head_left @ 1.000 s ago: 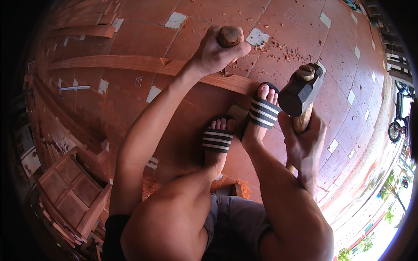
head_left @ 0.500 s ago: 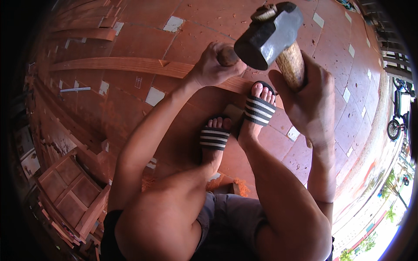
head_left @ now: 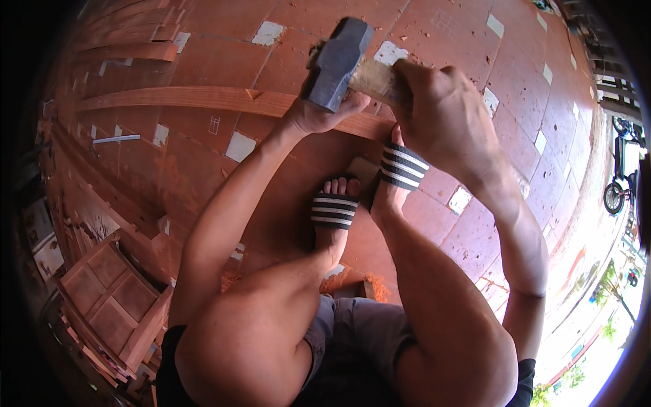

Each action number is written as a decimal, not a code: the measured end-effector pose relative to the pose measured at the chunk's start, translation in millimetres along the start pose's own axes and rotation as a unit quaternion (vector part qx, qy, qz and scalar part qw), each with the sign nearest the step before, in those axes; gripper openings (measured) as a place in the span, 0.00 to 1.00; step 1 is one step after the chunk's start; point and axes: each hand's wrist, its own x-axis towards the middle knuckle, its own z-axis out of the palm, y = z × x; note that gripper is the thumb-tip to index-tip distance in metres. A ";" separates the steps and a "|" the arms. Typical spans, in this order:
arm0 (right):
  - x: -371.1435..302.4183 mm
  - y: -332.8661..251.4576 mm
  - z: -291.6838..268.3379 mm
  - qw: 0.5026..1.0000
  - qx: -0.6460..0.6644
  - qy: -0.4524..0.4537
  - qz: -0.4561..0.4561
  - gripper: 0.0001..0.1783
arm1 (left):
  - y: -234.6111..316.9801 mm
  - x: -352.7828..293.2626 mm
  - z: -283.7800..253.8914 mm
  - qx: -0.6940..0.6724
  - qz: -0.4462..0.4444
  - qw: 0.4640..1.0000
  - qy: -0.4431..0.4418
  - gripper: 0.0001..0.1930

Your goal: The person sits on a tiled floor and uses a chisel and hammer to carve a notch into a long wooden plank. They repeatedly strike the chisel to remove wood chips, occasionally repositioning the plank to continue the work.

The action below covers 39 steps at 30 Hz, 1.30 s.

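Note:
My right hand is closed round the wooden handle of a sledgehammer with a dark, faceted steel head. The head hangs right over my left hand and covers most of its fingers. My left hand is closed on a wooden-handled tool; only the earlier picture shows its round handle end, and now the hammer head hides it. Beneath that hand lies a long reddish wooden plank with a small triangular chip or notch on it. Its right end lies near my feet.
My feet wear striped slide sandals close to the plank. More boards lie at the far left. A panelled wooden piece stands at lower left. Wood shavings lie between my legs on the tiled floor. Motorbikes stand far right.
The hammer has swung left and down from above, its head now over my left hand. My right hand turned with it. My left hand stays near the same place above the plank.

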 end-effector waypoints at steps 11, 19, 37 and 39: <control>-1.2 -0.7 16.3 1.000 -0.005 0.006 -0.012 0.12 | -14.1 -19.5 -8.1 0.028 -0.045 0.999 -0.007 0.31; -4.4 2.2 -7.3 0.996 0.030 0.080 0.024 0.11 | 4.7 27.1 -12.7 0.028 -0.053 0.997 -0.051 0.18; -13.5 4.5 -20.5 0.997 0.015 0.067 0.047 0.14 | 16.8 37.5 1.1 -0.001 -0.015 0.998 -0.055 0.11; -13.2 4.4 -21.7 0.997 0.006 0.059 0.045 0.15 | 19.2 36.2 2.9 0.003 0.002 0.999 -0.044 0.11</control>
